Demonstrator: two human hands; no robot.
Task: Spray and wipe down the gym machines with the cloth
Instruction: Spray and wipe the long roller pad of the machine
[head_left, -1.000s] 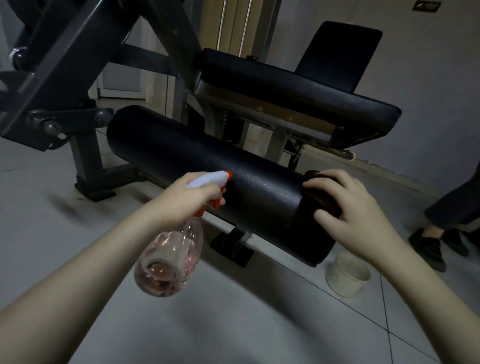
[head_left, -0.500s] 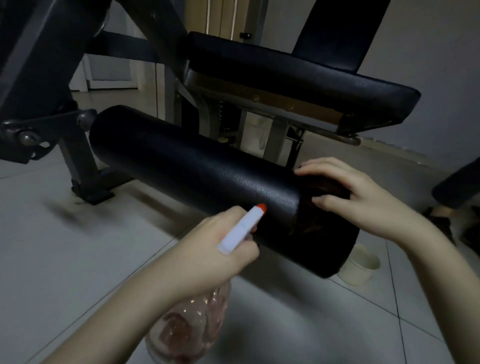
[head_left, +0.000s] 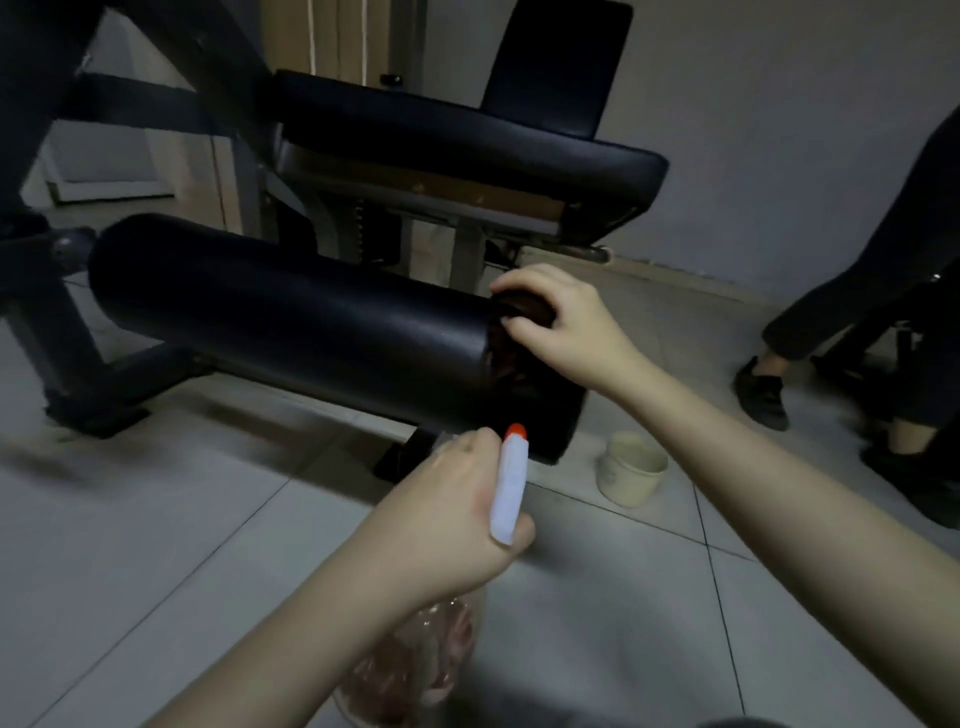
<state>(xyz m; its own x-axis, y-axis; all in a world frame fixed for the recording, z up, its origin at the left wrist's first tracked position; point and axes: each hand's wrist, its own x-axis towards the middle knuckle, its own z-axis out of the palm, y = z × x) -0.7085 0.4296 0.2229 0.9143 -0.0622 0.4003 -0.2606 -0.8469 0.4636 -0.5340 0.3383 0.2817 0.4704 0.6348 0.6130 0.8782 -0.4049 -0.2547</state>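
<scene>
Two hands share this job: your right hand presses the dark cloth onto the near end of the black roller pad, fingers curled and pinching the bunched fabric, while your left hand is wrapped closed around the neck of the spray bottle, its red-tipped nozzle aimed toward 12 o'clock at the pad's end.

To do this step well, I would keep the nozzle just short of the vinyl, mist lightly, then drag the cloth along the pad toward 9 o'clock, rolling your wrist so the fabric reaches the underside too. Flatten the cloth more; bunched as it is, it likely covers little surface.

From your right fingers the cloth sits directly beneath and between them, touching the pad. The uncleaned length runs off toward 10 o'clock. A small cream cup stands on the tiled floor at 5 o'clock from the pad end; mind it.
</scene>
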